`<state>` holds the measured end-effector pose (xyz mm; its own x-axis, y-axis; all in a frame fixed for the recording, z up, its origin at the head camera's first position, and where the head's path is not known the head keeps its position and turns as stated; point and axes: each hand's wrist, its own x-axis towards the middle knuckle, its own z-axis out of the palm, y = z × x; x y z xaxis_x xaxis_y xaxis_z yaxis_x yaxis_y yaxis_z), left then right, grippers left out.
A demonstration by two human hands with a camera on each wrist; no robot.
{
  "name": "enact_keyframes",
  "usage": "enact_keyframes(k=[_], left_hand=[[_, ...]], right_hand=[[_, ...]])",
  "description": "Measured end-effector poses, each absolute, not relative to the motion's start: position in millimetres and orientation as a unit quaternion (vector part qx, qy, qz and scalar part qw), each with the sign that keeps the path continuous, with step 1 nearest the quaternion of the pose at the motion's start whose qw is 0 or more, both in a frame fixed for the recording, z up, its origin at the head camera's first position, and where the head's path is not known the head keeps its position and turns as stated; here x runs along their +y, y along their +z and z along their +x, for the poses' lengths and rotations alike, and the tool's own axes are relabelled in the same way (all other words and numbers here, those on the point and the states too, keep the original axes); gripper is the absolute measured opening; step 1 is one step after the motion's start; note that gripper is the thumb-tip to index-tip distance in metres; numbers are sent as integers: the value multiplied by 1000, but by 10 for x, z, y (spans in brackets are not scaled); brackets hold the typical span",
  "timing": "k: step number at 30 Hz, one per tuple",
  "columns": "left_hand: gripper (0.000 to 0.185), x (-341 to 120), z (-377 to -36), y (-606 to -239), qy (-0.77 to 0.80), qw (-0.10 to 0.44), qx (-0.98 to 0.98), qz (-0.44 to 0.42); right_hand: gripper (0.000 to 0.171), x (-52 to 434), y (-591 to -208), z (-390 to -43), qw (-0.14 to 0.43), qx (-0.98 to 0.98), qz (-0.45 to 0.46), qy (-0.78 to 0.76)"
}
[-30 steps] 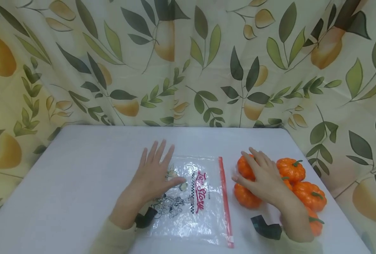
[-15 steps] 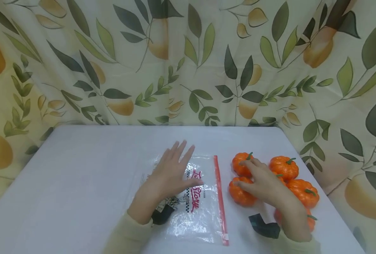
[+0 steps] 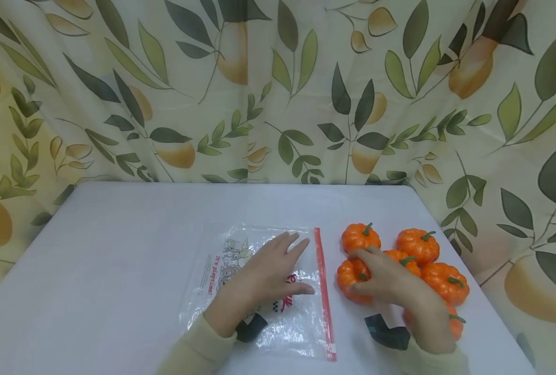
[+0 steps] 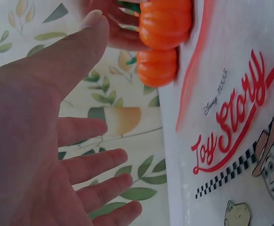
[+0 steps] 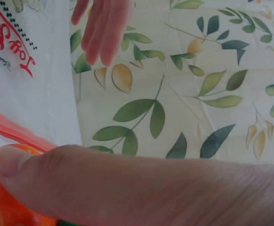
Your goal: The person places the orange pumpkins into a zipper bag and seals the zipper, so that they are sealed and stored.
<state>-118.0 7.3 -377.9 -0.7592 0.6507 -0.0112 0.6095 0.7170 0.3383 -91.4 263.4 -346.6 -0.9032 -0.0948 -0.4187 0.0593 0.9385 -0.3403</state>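
A small orange toy pumpkin (image 3: pixel 347 273) with a green stem sits at the near left of a group of pumpkins. My right hand (image 3: pixel 390 278) curves over it, thumb on the near side and fingers on the far side. In the right wrist view the thumb (image 5: pixel 75 179) lies against the orange pumpkin (image 5: pixel 5 202). A clear plastic zip bag (image 3: pixel 296 333) printed with "Toy Story" lies flat, its red edge strip (image 3: pixel 325 291) facing the pumpkins. Above the bag hovers my left hand (image 3: pixel 268 273), fingers spread and holding nothing, hiding part of the print.
Several other pumpkins stand close by: one behind (image 3: pixel 359 237), one at the back right (image 3: pixel 418 246), one at the right (image 3: pixel 446 284). Another pumpkin (image 3: pixel 457 325) is partly hidden by my right wrist. A leaf-patterned curtain (image 3: pixel 278 104) borders the white table (image 3: pixel 118 260).
My left hand has moved right and nearer across the bag. My right hand has come down from above the pumpkins and closed around the near-left one. The head view has shifted slightly.
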Motion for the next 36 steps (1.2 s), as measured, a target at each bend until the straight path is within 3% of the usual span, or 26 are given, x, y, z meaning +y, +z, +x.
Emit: enact_keyframes(k=[17,27,36], left_hand=[[89,412,-879,-4034,89,117,905,399],[91,457,-809,-4135,36,141,909,390],[88,445,-795,-4126,41,107,912,393]], right_hand=[[75,2610,-3552,-987,150,975,-31,-164],[75,2590,-3544,-982,171,969,-36,-175],[77,2615,-3515,-970,174,968,-32,-176]])
